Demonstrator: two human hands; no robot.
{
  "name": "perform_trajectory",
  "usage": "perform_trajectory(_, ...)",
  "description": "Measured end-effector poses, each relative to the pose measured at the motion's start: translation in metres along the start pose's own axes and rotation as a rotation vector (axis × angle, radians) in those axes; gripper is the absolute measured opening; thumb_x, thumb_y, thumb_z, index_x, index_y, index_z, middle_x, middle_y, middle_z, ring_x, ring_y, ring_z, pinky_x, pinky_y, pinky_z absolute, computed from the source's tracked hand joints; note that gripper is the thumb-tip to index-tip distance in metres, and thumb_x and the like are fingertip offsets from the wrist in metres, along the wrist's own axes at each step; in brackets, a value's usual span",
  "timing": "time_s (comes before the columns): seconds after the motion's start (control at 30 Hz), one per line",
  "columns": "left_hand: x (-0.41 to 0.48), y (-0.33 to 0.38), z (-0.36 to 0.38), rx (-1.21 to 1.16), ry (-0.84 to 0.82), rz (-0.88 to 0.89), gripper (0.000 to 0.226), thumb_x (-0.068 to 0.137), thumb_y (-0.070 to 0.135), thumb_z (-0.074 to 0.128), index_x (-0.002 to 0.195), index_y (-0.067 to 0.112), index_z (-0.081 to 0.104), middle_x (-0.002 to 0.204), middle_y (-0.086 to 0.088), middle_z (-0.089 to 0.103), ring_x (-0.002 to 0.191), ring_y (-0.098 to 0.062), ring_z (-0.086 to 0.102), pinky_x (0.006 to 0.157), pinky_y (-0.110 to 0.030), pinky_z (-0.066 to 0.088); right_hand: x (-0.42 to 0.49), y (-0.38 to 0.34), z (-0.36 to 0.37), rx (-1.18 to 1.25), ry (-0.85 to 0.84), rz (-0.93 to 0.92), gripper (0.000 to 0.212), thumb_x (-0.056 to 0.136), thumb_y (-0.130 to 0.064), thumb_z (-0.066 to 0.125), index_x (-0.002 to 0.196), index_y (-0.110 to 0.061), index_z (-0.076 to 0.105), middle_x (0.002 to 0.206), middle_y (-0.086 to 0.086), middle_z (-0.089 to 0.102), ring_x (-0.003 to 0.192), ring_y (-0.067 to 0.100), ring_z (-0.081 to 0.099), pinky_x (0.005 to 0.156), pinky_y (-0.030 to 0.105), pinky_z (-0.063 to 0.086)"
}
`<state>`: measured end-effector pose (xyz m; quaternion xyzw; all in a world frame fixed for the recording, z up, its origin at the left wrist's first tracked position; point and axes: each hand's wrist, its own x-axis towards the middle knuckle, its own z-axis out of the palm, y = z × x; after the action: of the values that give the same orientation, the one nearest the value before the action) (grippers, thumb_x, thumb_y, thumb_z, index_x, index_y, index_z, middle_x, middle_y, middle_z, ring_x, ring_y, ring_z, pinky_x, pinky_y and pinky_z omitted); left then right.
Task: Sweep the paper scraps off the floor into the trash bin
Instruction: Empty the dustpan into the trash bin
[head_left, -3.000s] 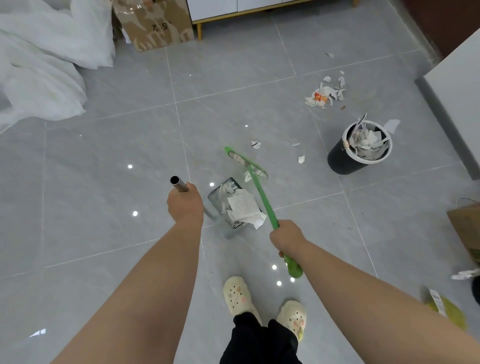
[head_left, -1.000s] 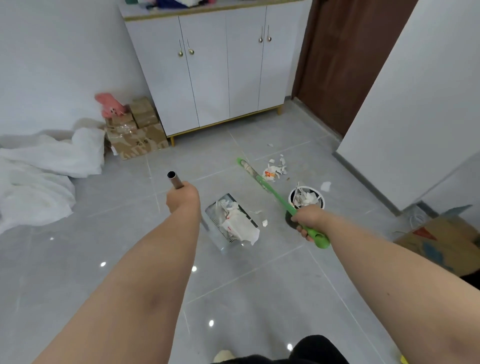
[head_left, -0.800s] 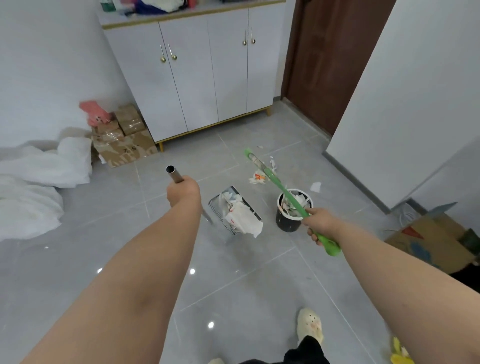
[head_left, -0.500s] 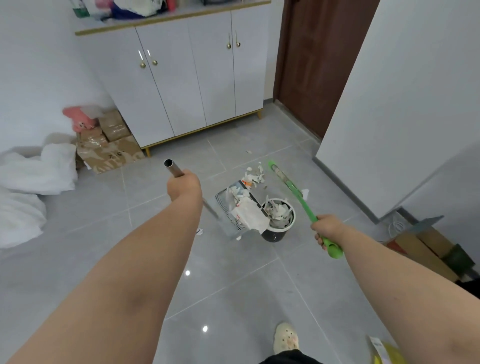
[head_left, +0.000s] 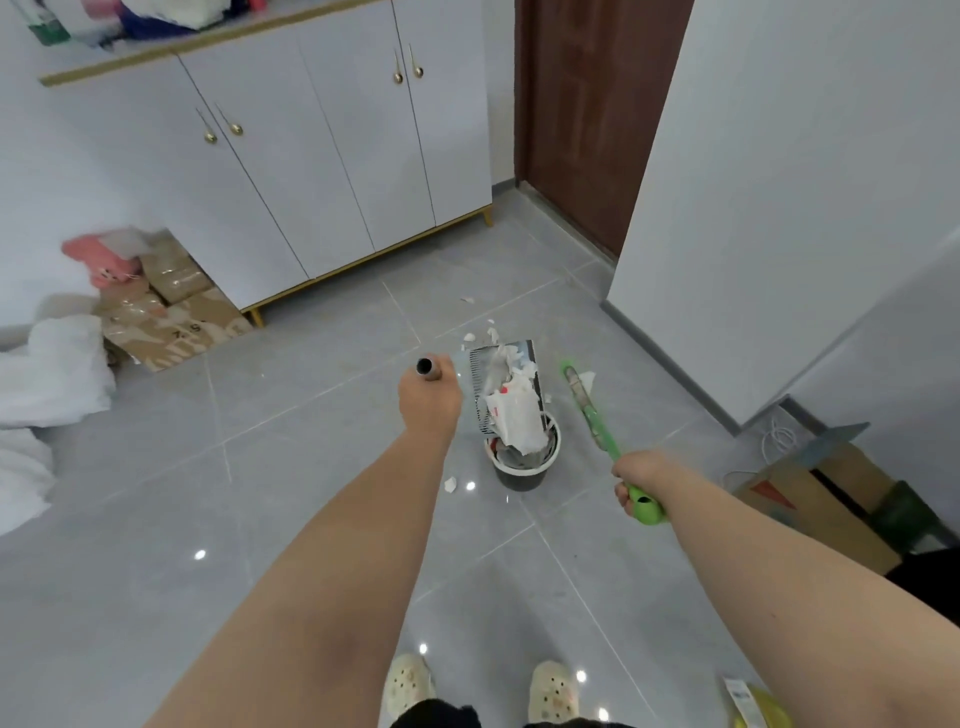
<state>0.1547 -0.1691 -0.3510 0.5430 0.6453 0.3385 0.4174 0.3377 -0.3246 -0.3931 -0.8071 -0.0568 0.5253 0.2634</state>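
Observation:
My left hand (head_left: 429, 402) grips the metal handle (head_left: 427, 368) of a grey dustpan (head_left: 506, 371), which is tilted over the black trash bin (head_left: 522, 470). White paper scraps (head_left: 514, 415) slide from the pan into the bin. My right hand (head_left: 638, 470) grips the green broom (head_left: 589, 410), held off to the right of the bin with its head pointing away. A few loose scraps (head_left: 478, 332) lie on the floor beyond the dustpan, and one scrap (head_left: 450, 484) lies left of the bin.
White cabinet (head_left: 311, 156) stands at the back, a brown door (head_left: 587, 114) to its right. Cardboard boxes (head_left: 171, 306) and white bedding (head_left: 47, 374) lie at the left. A white wall corner (head_left: 727, 312) and an open box (head_left: 815, 499) are on the right.
The view lifted from the floor as I moved to the bin. The dustpan was carried rightward over the bin and tipped, and its paper is now spilling in. The broom swung to the right.

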Motion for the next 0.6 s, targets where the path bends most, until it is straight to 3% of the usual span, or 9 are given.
perform_trajectory(0.13,-0.012,-0.027,0.017,0.25,-0.243,0.282,0.034,0.091,0.011,0.049,0.059,0.016,0.04,0.058,0.003,0.04,0.058,-0.015,0.036,0.055,-0.021,0.03,0.003,0.006,0.007,0.164,-0.04,0.071,0.021,0.097,-0.002,0.038,0.076,-0.008,0.039,0.062,0.011,0.039,0.021,0.011,0.039,0.032,0.011,0.038)
perform_trajectory(0.23,-0.019,-0.035,0.024,0.424,-0.415,0.461,0.032,0.091,0.009,0.051,0.062,0.019,0.043,0.059,0.004,0.042,0.058,-0.014,0.037,0.053,-0.018,0.028,0.002,0.01,0.016,0.175,-0.073,0.089,0.023,0.097,-0.002,0.037,0.076,-0.009,0.038,0.062,0.011,0.039,0.017,0.009,0.036,0.033,0.011,0.039)
perform_trajectory(0.43,-0.018,-0.04,0.019,0.603,-0.607,0.513,0.013,0.092,0.015,0.055,0.079,0.015,0.053,0.08,-0.001,0.053,0.077,-0.019,0.047,0.065,-0.025,0.032,-0.007,0.013,0.019,0.174,-0.095,0.124,0.024,0.098,-0.003,0.036,0.074,-0.008,0.039,0.064,0.01,0.039,0.016,0.01,0.034,0.032,0.01,0.038)
perform_trajectory(0.5,-0.018,-0.039,0.013,0.685,-0.651,0.497,0.009,0.093,0.019,0.056,0.093,0.011,0.06,0.097,-0.003,0.054,0.089,-0.021,0.052,0.075,-0.027,0.039,-0.008,0.015,0.016,0.129,-0.095,0.122,0.024,0.098,-0.004,0.035,0.074,-0.009,0.039,0.063,0.009,0.039,0.015,0.01,0.034,0.032,0.009,0.037)
perform_trajectory(0.6,-0.019,-0.029,0.003,0.956,-0.702,0.506,0.033,0.096,0.021,0.05,0.129,0.018,0.054,0.125,-0.01,0.048,0.111,-0.028,0.052,0.092,-0.033,0.04,-0.009,0.015,0.009,0.034,-0.074,0.092,0.024,0.098,-0.004,0.034,0.075,-0.009,0.038,0.063,0.009,0.039,0.02,0.011,0.038,0.032,0.009,0.037)
